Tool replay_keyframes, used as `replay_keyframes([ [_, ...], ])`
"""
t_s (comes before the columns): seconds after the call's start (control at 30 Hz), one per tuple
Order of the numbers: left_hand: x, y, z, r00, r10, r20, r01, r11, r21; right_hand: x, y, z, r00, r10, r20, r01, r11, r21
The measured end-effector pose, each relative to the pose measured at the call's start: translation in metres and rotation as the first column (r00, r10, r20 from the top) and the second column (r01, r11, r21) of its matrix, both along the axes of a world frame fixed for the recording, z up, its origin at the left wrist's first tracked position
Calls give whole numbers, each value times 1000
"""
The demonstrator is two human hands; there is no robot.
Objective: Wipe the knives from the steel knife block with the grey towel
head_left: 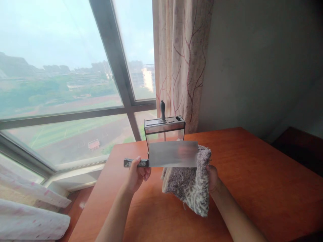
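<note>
My left hand (pixel 138 173) is closed round the dark handle of a cleaver (pixel 174 154). Its broad steel blade points right, held level above the table with a flat side facing me. A fluffy grey and white cloth (pixel 186 186) hangs from my right hand (pixel 214 178), whose fingers are partly hidden behind it. The cloth lies behind the blade and at its tip. Behind the cleaver stands a knife block (pixel 165 126) with clear sides and a dark frame. One knife (pixel 163 111) with a black handle sticks upright out of its top.
Everything stands over a reddish-brown wooden table (pixel 252 174). A large window (pixel 63 67) with grey frames is at the left, and a patterned curtain (pixel 181 60) hangs behind the table. A second curtain (pixel 32 215) is at lower left. Dark furniture (pixel 297 144) is at the right.
</note>
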State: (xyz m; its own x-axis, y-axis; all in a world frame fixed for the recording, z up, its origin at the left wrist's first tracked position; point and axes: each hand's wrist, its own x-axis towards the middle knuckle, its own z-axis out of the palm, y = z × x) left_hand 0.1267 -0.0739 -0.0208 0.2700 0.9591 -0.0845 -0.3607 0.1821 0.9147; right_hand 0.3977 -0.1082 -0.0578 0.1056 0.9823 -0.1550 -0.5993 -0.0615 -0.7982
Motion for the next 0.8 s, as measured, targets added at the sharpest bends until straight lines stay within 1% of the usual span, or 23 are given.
replay_keyframes([
  [0.1,-6,1,1,1000,17,-13,-16,1000,12,1,2,0,987,149,-60,-152,987,-46],
  [0.13,-9,1,2,1000,7,-25,-7,1000,7,1,3,0,983,168,-70,-172,984,-54],
  [0.2,-13,0,3,998,-21,-61,21,1000,-10,1,3,-2,983,171,-68,-176,982,-67],
  [0.27,-16,0,4,994,-42,-97,39,999,-27,1,3,-4,989,141,-45,-144,987,-78],
  [0.37,-18,0,3,993,10,-117,-13,1000,-23,-3,3,-7,995,95,-24,-96,992,-83],
  [0.4,-18,1,2,992,37,-120,-39,999,-19,-5,4,-7,995,98,-33,-100,992,-76],
  [0.47,-16,2,-1,988,73,-137,-75,997,-6,-9,7,-4,986,152,-75,-156,986,-51],
  [0.57,-14,4,-7,980,46,-195,-42,999,26,-14,13,4,962,227,-150,-223,974,40],
  [0.67,-11,5,-13,973,-3,-233,16,999,52,-14,18,12,961,207,-186,-186,975,123],
  [0.73,-9,5,-15,974,-6,-227,21,998,62,-13,19,13,963,191,-191,-167,977,133],
  [0.8,-7,5,-16,977,10,-212,4,998,63,-10,17,11,965,194,-178,-176,978,114],
])
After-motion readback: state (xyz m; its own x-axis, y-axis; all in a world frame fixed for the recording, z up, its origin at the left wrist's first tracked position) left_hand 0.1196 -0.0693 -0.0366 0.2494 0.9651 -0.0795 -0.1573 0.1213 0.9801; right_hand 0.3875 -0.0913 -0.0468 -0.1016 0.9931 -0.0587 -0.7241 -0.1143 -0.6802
